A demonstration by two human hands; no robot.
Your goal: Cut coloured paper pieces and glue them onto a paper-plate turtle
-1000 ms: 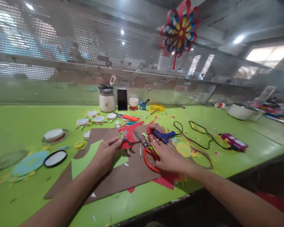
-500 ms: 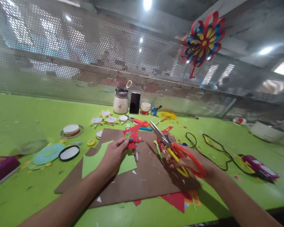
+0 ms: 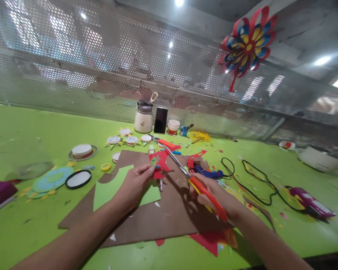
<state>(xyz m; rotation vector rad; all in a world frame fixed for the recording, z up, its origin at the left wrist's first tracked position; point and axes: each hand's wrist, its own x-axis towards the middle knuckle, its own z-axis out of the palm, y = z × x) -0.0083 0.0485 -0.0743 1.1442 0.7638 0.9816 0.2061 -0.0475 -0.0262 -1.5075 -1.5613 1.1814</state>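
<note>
Your left hand [image 3: 133, 185] pinches a red paper cutout [image 3: 159, 162] by its lower edge, fingers closed on it, and holds it just above the far part of the brown card sheet [image 3: 163, 213]. Your right hand [image 3: 216, 195] is wrapped around the orange handles of the scissors [image 3: 190, 178], gripping them firmly; the blades point up and away from you, their tips touching the cutout's right side. Whether the blades are parted you cannot tell. A light green paper piece [image 3: 112, 187] lies on the brown sheet under your left wrist. Beyond the sheet's far right corner rests a blue glue gun [image 3: 210, 173], its black cord trailing right. A cream jar [image 3: 143, 118] and a dark phone [image 3: 160, 120] stand well behind the sheet, against the perforated screen.
</note>
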